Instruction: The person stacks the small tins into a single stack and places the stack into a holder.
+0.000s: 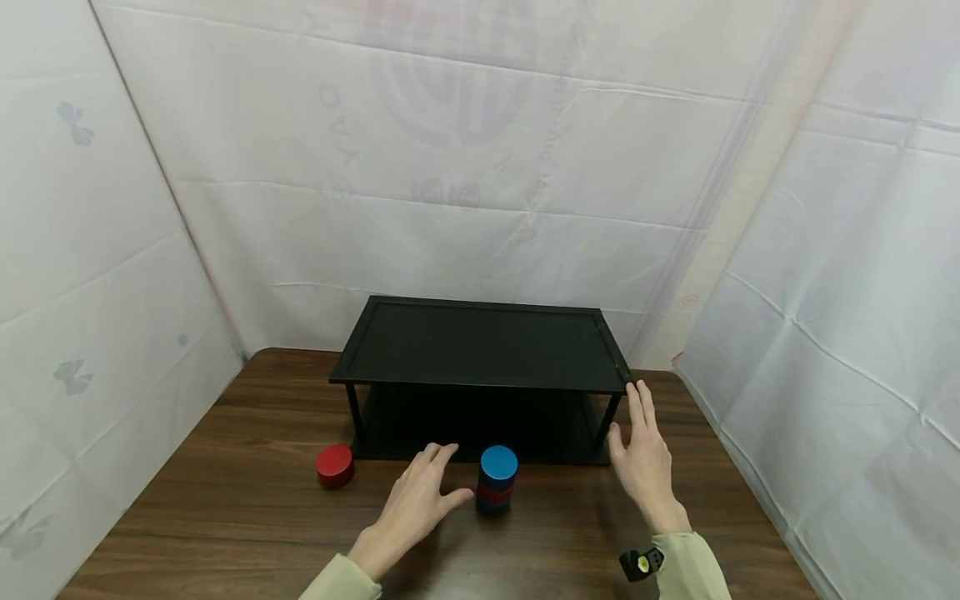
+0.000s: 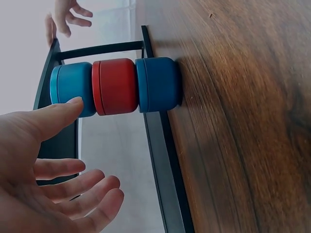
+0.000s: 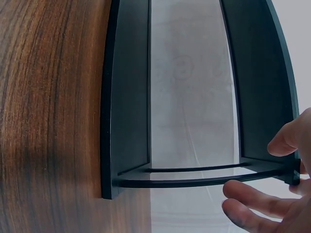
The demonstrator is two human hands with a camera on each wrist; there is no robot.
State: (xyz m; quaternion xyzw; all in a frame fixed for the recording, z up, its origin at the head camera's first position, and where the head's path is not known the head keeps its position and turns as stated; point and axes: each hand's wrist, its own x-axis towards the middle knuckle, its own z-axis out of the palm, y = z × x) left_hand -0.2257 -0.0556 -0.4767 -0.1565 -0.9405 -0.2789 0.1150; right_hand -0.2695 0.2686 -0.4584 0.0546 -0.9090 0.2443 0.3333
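Three small round tins with lids stand stacked in front of the shelf: a blue tin (image 2: 77,82) on top, a red tin (image 2: 116,86) in the middle and another blue tin (image 2: 158,83) on the table. Just left of the stack is my left hand (image 1: 416,496), fingers spread and nothing held; its thumb overlaps the top blue tin in the left wrist view. My right hand (image 1: 647,462) is at the front right corner of a black two-tier shelf (image 1: 480,346), its fingers extended along the upper board's edge and its thumb near the corner post.
A single red tin (image 1: 334,466) sits on the wooden table (image 1: 247,475), off the shelf's front left corner. White sheeting (image 1: 480,225) hangs behind the table and along both sides. A black wrist camera (image 1: 641,564) is strapped by the right sleeve.
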